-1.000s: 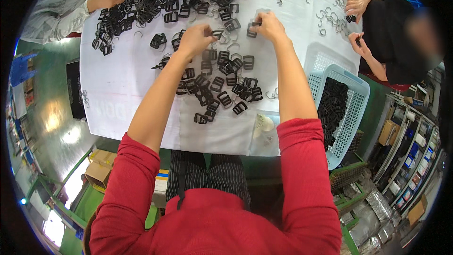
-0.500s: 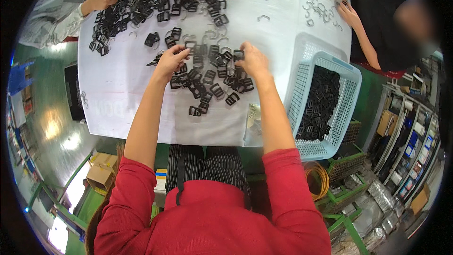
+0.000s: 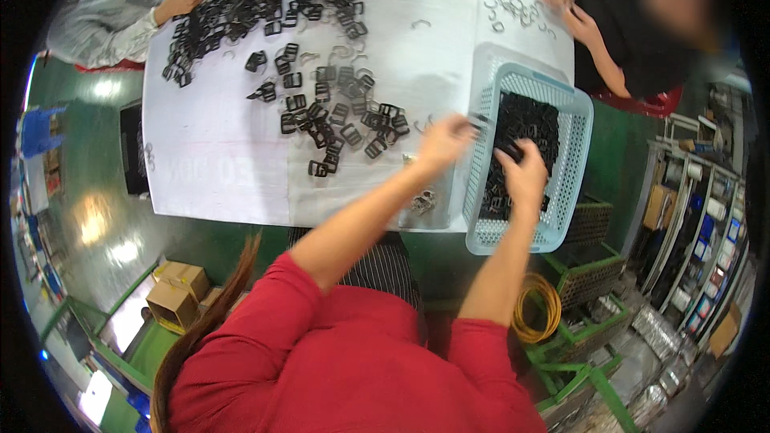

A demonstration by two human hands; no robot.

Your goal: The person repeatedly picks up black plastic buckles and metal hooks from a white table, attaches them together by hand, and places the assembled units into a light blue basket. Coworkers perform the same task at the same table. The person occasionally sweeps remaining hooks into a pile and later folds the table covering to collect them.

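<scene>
A light blue plastic basket (image 3: 579, 144) stands at the table's right edge with many black strap buckles (image 3: 529, 116) inside. Over those buckles is my right hand (image 3: 527, 175), its fingers closed around a few black buckles (image 3: 508, 147). Just outside the basket's left wall, my left hand (image 3: 447, 143) is slightly blurred, with dark buckles (image 3: 479, 122) pinched at its fingertips. A loose group of black buckles (image 3: 337, 116) lies on the white table (image 3: 216, 144) to the left of my hands. Thin curved clear pieces are scattered among them.
A larger heap of black buckles (image 3: 265, 0) covers the far left of the table. A co-worker's hand (image 3: 183, 0) is beside it. At the far right, another person's hands (image 3: 569, 12) work near scattered clear pieces (image 3: 513, 8). A clear bag (image 3: 425, 202) lies at the near edge.
Both hands have moved right from the loose buckles to the basket, carrying buckles. My right hand is now over the basket, my left hand at its side. The view has shifted slightly.
</scene>
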